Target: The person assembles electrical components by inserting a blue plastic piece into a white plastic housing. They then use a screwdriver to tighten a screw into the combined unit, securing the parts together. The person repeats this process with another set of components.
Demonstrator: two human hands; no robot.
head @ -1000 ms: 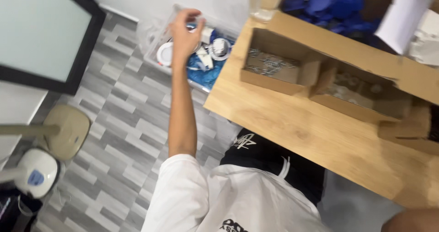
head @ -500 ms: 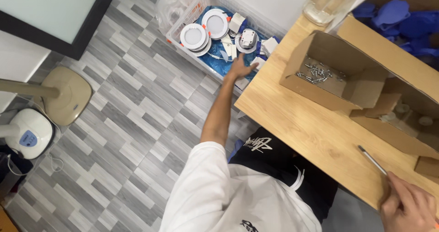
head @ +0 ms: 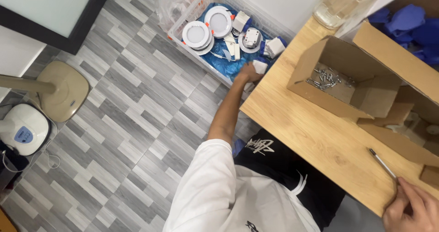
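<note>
my left hand (head: 249,72) closes on a small white plastic part (head: 259,66) in the basket (head: 192,19), light, rigid, best pinched by its edges, while my right hand (head: 411,209) grips a thin screwdriver (head: 383,165).

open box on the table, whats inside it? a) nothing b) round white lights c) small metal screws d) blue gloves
c: the open box on the table has a scatter of small metal screws on its bottom; the round white lights lie in the white basket on the floor, where the left hand reaches.
</note>
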